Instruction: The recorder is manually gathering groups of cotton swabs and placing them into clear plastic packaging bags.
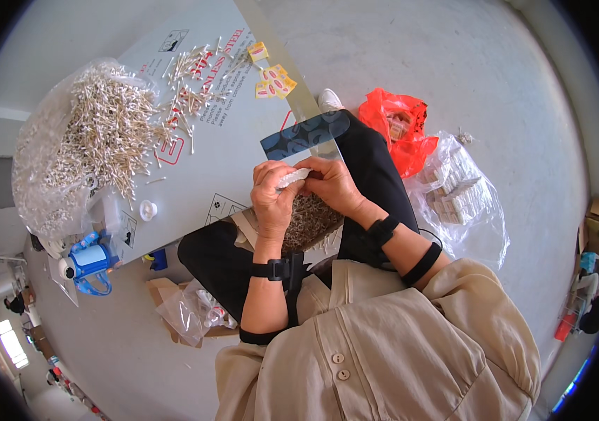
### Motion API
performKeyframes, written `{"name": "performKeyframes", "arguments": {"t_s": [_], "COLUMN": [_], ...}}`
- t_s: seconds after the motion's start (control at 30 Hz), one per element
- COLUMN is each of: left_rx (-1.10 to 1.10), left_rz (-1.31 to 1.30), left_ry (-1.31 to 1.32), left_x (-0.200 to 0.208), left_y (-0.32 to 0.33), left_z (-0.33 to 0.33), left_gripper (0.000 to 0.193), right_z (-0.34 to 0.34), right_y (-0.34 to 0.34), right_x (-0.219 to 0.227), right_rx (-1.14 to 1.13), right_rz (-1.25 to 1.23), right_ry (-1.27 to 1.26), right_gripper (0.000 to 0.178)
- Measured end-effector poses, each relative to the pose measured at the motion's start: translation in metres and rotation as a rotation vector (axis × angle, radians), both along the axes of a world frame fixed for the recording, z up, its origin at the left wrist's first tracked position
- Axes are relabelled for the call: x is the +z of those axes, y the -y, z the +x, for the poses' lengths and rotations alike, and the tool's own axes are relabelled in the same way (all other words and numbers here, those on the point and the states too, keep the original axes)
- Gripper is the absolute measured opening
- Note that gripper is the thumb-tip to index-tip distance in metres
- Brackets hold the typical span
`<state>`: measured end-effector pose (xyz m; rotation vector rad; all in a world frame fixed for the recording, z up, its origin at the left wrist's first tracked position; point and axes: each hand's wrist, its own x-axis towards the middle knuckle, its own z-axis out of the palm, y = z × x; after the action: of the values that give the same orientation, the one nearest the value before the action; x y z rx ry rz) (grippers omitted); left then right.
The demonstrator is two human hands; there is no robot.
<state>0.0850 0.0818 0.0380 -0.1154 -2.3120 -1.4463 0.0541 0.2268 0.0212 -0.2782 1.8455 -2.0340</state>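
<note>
My left hand (271,195) and my right hand (336,186) meet over my lap, fingers closed on a small whitish packet (292,178). It looks like thin crumpled plastic; what is inside cannot be made out. Below them, an open cardboard box (245,226) full of cotton swabs (308,223) rests between my thighs, partly hidden by my hands and forearms. Just beyond my fingers, a dark blue patterned strip (305,136) lies over the table's corner.
On the table (208,161) a clear bag (40,161) spills a heap of cotton swabs (113,116). Small yellow-and-white cards (276,83), a white spool-like piece (148,210) and a blue bottle (89,260) are there too. A red bag (377,112) and a clear bag of white packs (457,200) lie right.
</note>
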Motion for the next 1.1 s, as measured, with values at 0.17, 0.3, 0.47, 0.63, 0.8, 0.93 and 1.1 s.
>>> {"name": "performKeyframes", "arguments": {"t_s": [0.17,0.3,0.47,0.63,0.8,0.93,1.1], "left_rx": [-0.058,-0.068,-0.13,-0.081,-0.199,-0.091,-0.114], "left_rz": [0.033,-0.047,-0.167,0.762,1.008,0.89,0.779], "left_ry": [0.007,-0.04,-0.178,0.147,0.399,0.204,0.025], "left_x": [0.019,0.043,0.066,0.092,0.125,0.126,0.139], "left_y": [0.007,0.011,0.012,0.009,-0.013,-0.024,-0.035], "left_z": [0.006,0.012,0.017,0.05,0.06,0.059,0.064], "left_gripper": [0.033,0.032,0.041,0.051,0.044,0.029,0.029], "right_z": [-0.002,0.002,0.008,0.025,0.043,0.051,0.052], "right_y": [-0.005,-0.013,-0.018,-0.029,-0.034,-0.041,-0.05], "right_x": [0.006,0.041,0.06,0.095,0.111,0.119,0.128], "right_rx": [-0.083,-0.028,-0.003,-0.088,-0.031,-0.018,0.082], "right_rz": [-0.057,0.042,0.074,0.069,0.064,-0.067,-0.382], "right_ry": [-0.154,-0.355,-0.552,-0.846,-1.013,-0.969,-0.266], "right_gripper": [0.025,0.031,0.037,0.038,0.04,0.039,0.044]}}
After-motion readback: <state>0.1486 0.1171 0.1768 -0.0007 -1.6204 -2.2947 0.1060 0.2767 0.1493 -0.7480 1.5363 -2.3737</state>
